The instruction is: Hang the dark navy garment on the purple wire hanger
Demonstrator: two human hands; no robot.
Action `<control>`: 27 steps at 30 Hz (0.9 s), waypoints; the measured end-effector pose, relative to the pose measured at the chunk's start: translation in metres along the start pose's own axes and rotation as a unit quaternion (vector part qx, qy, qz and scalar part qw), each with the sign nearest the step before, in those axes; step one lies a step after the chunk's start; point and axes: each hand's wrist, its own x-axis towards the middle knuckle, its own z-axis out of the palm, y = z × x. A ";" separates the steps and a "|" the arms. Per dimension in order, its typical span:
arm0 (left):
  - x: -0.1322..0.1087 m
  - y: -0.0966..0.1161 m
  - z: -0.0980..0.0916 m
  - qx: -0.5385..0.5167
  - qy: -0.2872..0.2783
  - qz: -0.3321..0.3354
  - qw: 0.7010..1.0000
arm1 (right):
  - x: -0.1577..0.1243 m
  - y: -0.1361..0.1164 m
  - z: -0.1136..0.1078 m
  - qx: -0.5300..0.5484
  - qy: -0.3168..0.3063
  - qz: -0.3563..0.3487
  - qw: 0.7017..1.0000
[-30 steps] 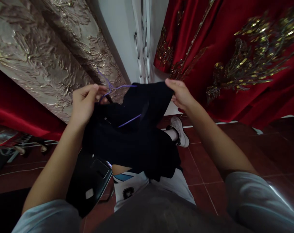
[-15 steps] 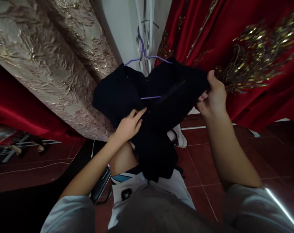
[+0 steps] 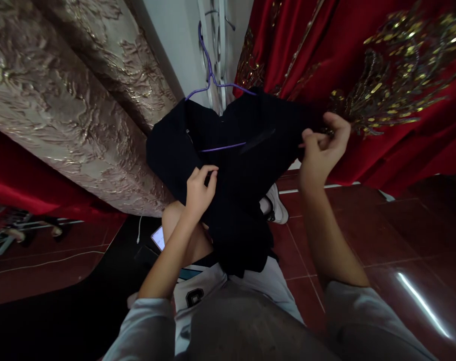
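A dark navy or black shirt (image 3: 243,175) hangs on a purple wire hanger (image 3: 209,75), its lower part draped over my lap. The neck gapes, showing the hanger's bottom bar. My left hand (image 3: 200,193) is closed in a pinch at the shirt's front, just below that bar; the pinched fabric is too dark to make out well. Beside the sleeve end on the right, my right hand (image 3: 323,150) has its thumb and fingers apart, close to the cloth. Whether a fingertip still touches the sleeve is hard to see.
The hanger hooks onto a white metal stand (image 3: 222,50). Left is a shiny beige embossed curtain (image 3: 100,110); right, red fabric (image 3: 288,45) with gold sequins (image 3: 397,85). A lit phone (image 3: 158,237) lies by my leg. A white shoe (image 3: 277,205) stands on red tiles (image 3: 363,235).
My right hand has loosened from the sleeve end, its fingers now spread. My left hand has gone from pointing fingers to a pinch at the shirt front. The view shifted slightly.
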 end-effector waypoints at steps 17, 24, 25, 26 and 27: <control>-0.058 0.075 0.022 -0.244 0.184 -0.173 0.936 | -0.174 -0.014 0.001 0.111 -0.282 0.411 0.860; -0.069 0.076 0.023 -0.248 0.192 -0.190 0.930 | -0.177 -0.023 0.004 0.117 -0.289 0.349 0.884; -0.069 0.076 0.024 -0.252 0.183 -0.193 0.931 | -0.177 -0.023 0.003 0.109 -0.291 0.345 0.886; -0.068 0.076 0.026 -0.255 0.177 -0.193 0.931 | -0.177 -0.022 0.001 0.101 -0.293 0.343 0.887; -0.069 0.076 0.027 -0.259 0.173 -0.191 0.931 | -0.177 -0.022 -0.001 0.094 -0.294 0.341 0.888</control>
